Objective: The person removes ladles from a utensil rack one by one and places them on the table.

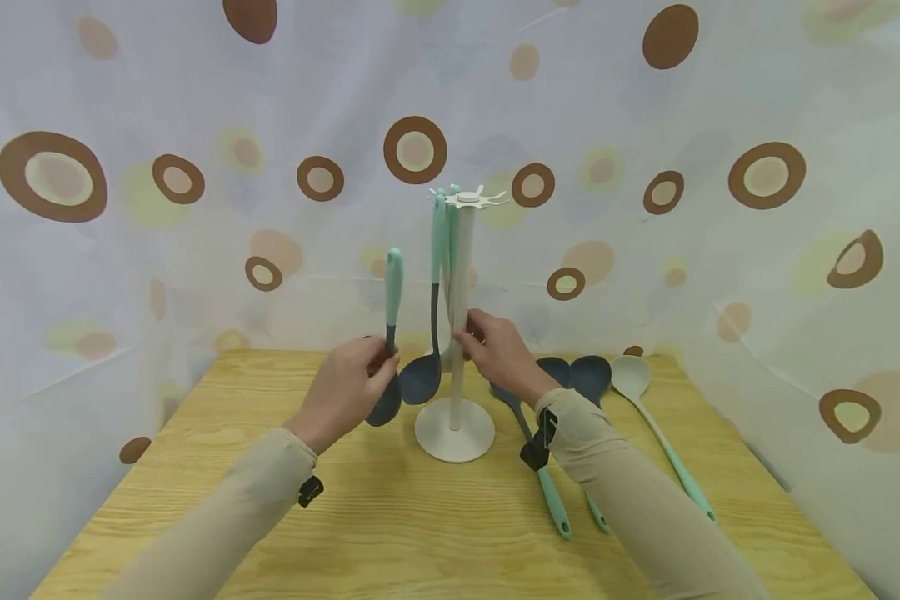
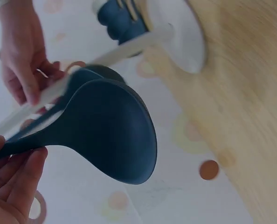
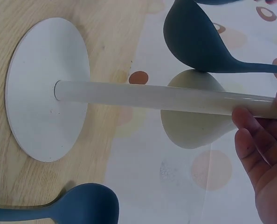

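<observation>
My left hand (image 1: 345, 387) grips a dark-blue spoon (image 1: 385, 408) with a mint handle by its neck, handle end up and bowl down, left of a white utensil stand (image 1: 455, 446). In the left wrist view, the bowl of this spoon is broad and hollow. A dark ladle (image 1: 420, 380) with a mint handle hangs from the stand's left side, close beside the held spoon. My right hand (image 1: 501, 348) holds the stand's pole at mid-height between thumb and fingers. Behind the pole hangs a cream-headed utensil (image 3: 190, 135), partly hidden.
Several utensils lie on the wooden table (image 1: 390, 533) to the right, among them a cream spoon (image 1: 631, 377) and a dark-headed spoon (image 1: 591, 375); my right forearm covers part of them. Hooks (image 1: 487, 198) fan out at the stand's top. A patterned curtain (image 1: 195, 275) stands behind.
</observation>
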`<move>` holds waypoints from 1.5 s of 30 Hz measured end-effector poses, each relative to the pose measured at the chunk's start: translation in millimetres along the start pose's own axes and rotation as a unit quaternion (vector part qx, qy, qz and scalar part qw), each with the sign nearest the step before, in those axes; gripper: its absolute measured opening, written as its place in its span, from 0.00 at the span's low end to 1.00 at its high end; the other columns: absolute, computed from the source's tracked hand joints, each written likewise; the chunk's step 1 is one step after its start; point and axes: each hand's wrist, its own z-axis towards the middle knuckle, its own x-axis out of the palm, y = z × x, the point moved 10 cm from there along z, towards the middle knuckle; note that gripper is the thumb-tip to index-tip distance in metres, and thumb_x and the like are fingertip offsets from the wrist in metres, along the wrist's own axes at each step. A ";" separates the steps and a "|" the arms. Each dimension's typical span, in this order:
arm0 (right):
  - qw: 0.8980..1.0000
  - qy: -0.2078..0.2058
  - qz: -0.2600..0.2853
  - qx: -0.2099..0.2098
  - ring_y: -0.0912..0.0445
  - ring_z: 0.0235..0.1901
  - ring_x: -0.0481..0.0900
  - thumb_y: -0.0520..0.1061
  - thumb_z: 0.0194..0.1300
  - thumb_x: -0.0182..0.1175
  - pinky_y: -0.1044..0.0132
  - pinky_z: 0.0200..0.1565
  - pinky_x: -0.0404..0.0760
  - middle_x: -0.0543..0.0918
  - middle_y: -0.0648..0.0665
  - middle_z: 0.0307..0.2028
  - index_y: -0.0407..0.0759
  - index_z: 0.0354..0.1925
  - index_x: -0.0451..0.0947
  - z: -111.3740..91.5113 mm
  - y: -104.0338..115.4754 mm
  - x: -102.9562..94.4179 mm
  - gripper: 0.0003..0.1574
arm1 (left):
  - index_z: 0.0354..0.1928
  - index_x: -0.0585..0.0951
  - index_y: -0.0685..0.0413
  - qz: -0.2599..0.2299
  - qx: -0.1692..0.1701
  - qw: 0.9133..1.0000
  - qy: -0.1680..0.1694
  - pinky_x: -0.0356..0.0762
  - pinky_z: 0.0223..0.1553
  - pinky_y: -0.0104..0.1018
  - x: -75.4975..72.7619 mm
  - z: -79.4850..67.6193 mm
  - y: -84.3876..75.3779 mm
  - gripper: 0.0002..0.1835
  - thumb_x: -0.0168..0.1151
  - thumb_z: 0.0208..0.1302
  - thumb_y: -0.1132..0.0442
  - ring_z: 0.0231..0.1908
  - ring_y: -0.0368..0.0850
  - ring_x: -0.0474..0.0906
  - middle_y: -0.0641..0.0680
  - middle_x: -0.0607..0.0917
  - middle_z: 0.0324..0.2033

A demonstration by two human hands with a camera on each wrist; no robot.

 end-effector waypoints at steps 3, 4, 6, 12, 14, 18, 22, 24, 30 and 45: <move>1.000 0.000 -0.001 0.001 0.48 0.33 0.86 0.47 0.77 0.55 0.61 0.33 0.81 0.85 0.43 0.37 0.42 0.51 0.78 -0.5 -0.2 -0.6 0.12 | 0.35 0.82 0.50 0.018 0.021 1.000 0.013 0.76 0.30 0.34 -1.0 -10.0 11.4 0.04 0.62 0.70 0.64 0.27 0.37 0.77 0.46 0.84 0.29; 1.000 0.000 -0.001 0.002 0.50 0.33 0.86 0.47 0.77 0.54 0.62 0.33 0.82 0.85 0.43 0.37 0.42 0.51 0.78 -0.6 -0.5 -0.9 0.12 | 0.35 0.81 0.50 0.027 0.029 0.999 0.016 0.76 0.30 0.34 -0.7 -12.9 15.5 0.04 0.62 0.69 0.65 0.27 0.38 0.76 0.46 0.83 0.28; 1.000 -0.001 -0.001 0.003 0.52 0.33 0.86 0.47 0.77 0.54 0.62 0.34 0.83 0.85 0.43 0.38 0.42 0.51 0.78 -1.1 -0.4 -1.5 0.12 | 0.34 0.81 0.51 0.044 0.044 0.998 0.029 0.75 0.31 0.35 1.5 -18.5 24.0 0.04 0.62 0.69 0.66 0.27 0.39 0.75 0.46 0.82 0.27; 1.000 0.004 0.001 0.006 0.49 0.34 0.86 0.47 0.77 0.54 0.61 0.34 0.83 0.85 0.44 0.37 0.42 0.52 0.78 -1.3 -0.3 0.3 0.13 | 0.38 0.84 0.52 0.100 0.052 0.991 0.075 0.79 0.34 0.36 10.9 -38.3 53.5 0.03 0.65 0.65 0.68 0.31 0.40 0.78 0.47 0.84 0.32; 1.000 0.005 0.002 0.006 0.48 0.34 0.86 0.48 0.77 0.54 0.61 0.34 0.83 0.85 0.44 0.37 0.42 0.53 0.78 -1.3 0.1 0.8 0.13 | 0.39 0.85 0.52 0.117 0.053 0.987 0.095 0.81 0.35 0.35 15.0 -45.2 61.9 0.04 0.65 0.65 0.68 0.33 0.40 0.80 0.48 0.85 0.34; 1.000 0.004 0.005 0.006 0.50 0.33 0.86 0.47 0.77 0.55 0.61 0.34 0.82 0.85 0.43 0.37 0.43 0.52 0.78 -1.8 2.2 1.2 0.12 | 0.37 0.84 0.51 0.139 0.056 0.979 0.137 0.79 0.33 0.34 23.3 -56.9 76.7 0.03 0.65 0.65 0.68 0.31 0.39 0.79 0.48 0.84 0.34; 1.000 0.002 0.003 0.005 0.55 0.31 0.84 0.46 0.77 0.55 0.62 0.33 0.82 0.85 0.43 0.37 0.43 0.51 0.78 -2.3 3.0 1.3 0.12 | 0.35 0.83 0.51 0.135 0.046 0.974 0.173 0.77 0.30 0.31 31.2 -65.4 90.6 0.04 0.66 0.64 0.69 0.28 0.35 0.75 0.47 0.82 0.32; 1.000 0.001 0.000 0.004 0.55 0.31 0.84 0.46 0.77 0.55 0.62 0.33 0.82 0.85 0.43 0.37 0.43 0.51 0.78 -2.3 2.6 1.3 0.12 | 0.35 0.83 0.52 0.134 0.044 0.973 0.180 0.77 0.30 0.31 33.8 -67.9 95.0 0.04 0.66 0.64 0.70 0.27 0.35 0.74 0.46 0.82 0.31; 1.000 -0.004 -0.006 0.006 0.53 0.32 0.85 0.48 0.77 0.55 0.61 0.33 0.82 0.85 0.44 0.38 0.43 0.51 0.78 -2.2 1.5 1.0 0.12 | 0.36 0.84 0.51 0.166 0.104 0.962 0.190 0.79 0.33 0.30 39.7 -76.8 94.8 0.04 0.69 0.63 0.68 0.31 0.36 0.77 0.45 0.81 0.33; 1.000 -0.004 -0.011 0.008 0.57 0.31 0.85 0.49 0.77 0.54 0.61 0.32 0.82 0.85 0.45 0.39 0.45 0.50 0.78 -1.5 -2.3 1.7 0.12 | 0.26 0.83 0.48 0.278 0.142 0.922 0.230 0.76 0.25 0.32 45.1 -93.8 113.4 0.10 0.77 0.53 0.67 0.23 0.37 0.74 0.46 0.77 0.24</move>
